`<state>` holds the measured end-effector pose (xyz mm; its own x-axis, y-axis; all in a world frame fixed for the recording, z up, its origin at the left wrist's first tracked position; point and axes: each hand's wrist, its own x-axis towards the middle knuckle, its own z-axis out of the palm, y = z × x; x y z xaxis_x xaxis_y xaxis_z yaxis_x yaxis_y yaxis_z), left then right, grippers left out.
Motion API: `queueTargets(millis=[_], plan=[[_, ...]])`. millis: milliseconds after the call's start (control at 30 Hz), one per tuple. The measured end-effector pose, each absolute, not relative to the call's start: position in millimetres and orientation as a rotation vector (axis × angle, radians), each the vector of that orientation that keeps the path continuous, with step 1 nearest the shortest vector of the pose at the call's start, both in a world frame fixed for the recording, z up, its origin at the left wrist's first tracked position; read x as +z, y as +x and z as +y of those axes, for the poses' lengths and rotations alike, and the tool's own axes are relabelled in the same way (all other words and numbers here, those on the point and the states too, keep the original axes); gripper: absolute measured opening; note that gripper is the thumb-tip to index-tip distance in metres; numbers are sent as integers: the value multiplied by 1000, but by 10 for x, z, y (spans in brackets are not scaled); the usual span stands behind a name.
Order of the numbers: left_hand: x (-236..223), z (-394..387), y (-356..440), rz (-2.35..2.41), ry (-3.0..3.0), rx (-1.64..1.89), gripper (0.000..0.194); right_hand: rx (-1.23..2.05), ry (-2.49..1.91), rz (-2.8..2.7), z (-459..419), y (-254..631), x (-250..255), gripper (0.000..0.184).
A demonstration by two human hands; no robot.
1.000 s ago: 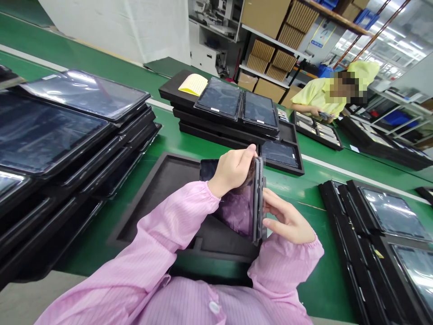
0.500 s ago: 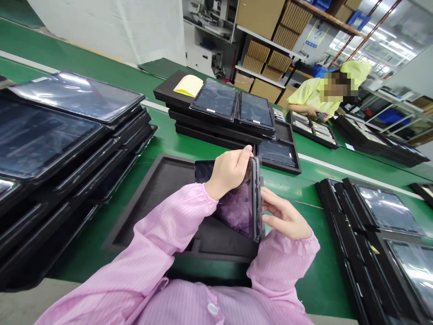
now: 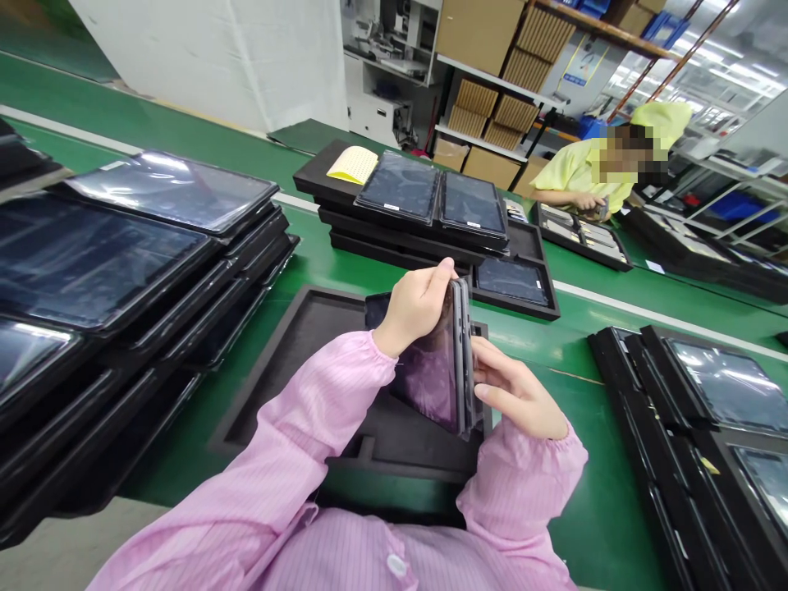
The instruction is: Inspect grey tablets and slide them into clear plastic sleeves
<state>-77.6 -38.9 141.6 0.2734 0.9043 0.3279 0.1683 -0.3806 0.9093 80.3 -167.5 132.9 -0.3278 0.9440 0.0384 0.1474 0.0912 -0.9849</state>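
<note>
Two dark tablets (image 3: 429,382) with glossy, film-covered faces stand tilted on edge together above a black foam tray (image 3: 289,361). My left hand (image 3: 415,305) is closed over their upper edge, its thumb pointing up along the top. On the right side, my right hand (image 3: 517,394) has its bent fingers against the back of the tablets, with the thumb near their side edge. Some of its fingertips are hidden behind them. The tray beneath has shallow recesses and lies on the green bench (image 3: 535,468).
Stacked trays of tablets (image 3: 123,254) rise at left, with another stack (image 3: 707,410) at right. Ahead, more trays carry tablets (image 3: 400,187) and a yellow paper (image 3: 353,165). A co-worker in yellow (image 3: 570,172) handles small items over a tray (image 3: 584,238).
The view has shifted slightly, so the surroundings sit farther right. Both hands keep their places on the tablets, which are turned a little more edge-on. The co-worker's hands have moved closer together.
</note>
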Motion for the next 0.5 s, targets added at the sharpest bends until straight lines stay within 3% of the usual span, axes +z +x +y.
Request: queueTargets(millis=[500], plan=[[1443,-269,-845,930,1647,1194,60,1321,-1136,-1501,-1563,651,1332,63]])
